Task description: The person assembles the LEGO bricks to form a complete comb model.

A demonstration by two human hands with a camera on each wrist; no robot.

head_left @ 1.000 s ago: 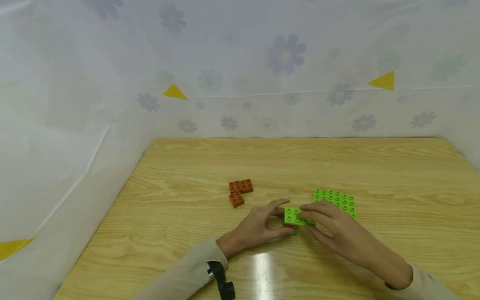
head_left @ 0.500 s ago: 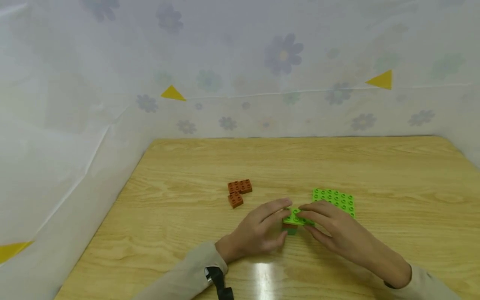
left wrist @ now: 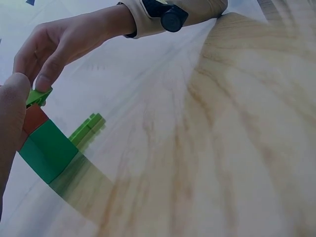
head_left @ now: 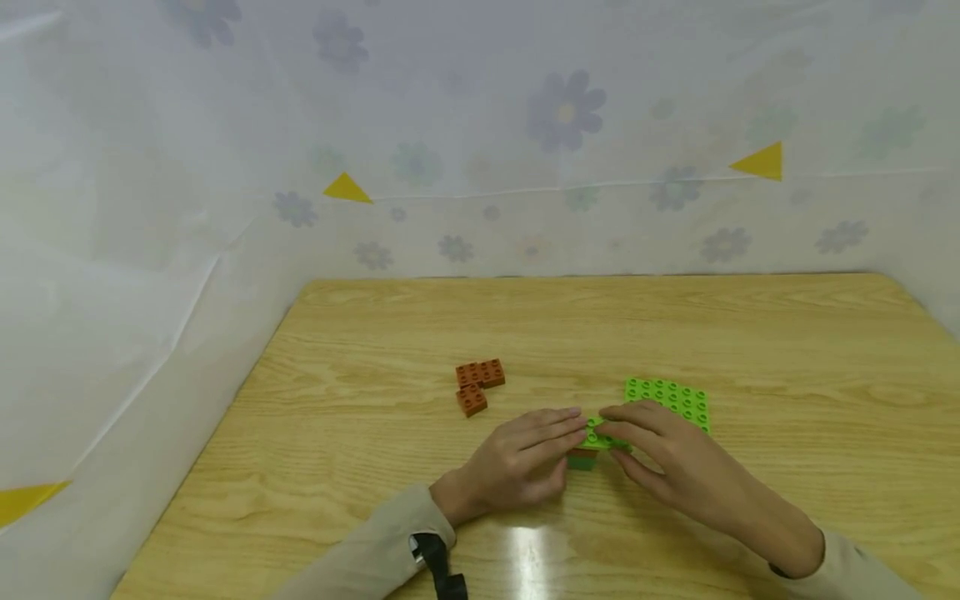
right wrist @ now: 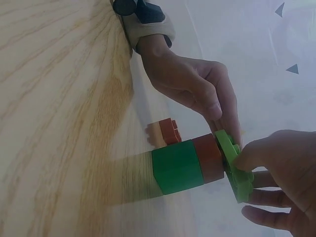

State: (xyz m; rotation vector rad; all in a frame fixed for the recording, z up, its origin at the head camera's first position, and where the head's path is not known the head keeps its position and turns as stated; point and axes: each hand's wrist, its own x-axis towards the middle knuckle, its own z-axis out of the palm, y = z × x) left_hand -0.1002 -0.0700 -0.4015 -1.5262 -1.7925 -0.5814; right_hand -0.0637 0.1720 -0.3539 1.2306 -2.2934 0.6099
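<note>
A stack stands on the table: a dark green block [right wrist: 177, 168] at the bottom, a brown brick [right wrist: 208, 158] on it, and a light green studded plate [head_left: 596, 437] on top. The plate overhangs the brick toward the right and looks slightly tilted in the right wrist view. My left hand [head_left: 517, 462] lays its straight fingers over the plate's left end; its thumb stays lower, beside the stack. At the plate's right end, my right hand [head_left: 693, 471] pinches it between thumb and fingers. Both hands cover part of the plate's studs.
Behind my right hand a larger light green baseplate [head_left: 675, 400] lies flat, partly covered. Left of the stack and farther back, several brown bricks [head_left: 472, 400] sit close together. A pale flower-patterned sheet [head_left: 450, 225] rises behind the wooden table [head_left: 360, 333].
My left hand has gone from holding the stack's sides, with fingers and thumb spread, to laying its fingers over the plate's left end. The right hand keeps its pinch in the same place.
</note>
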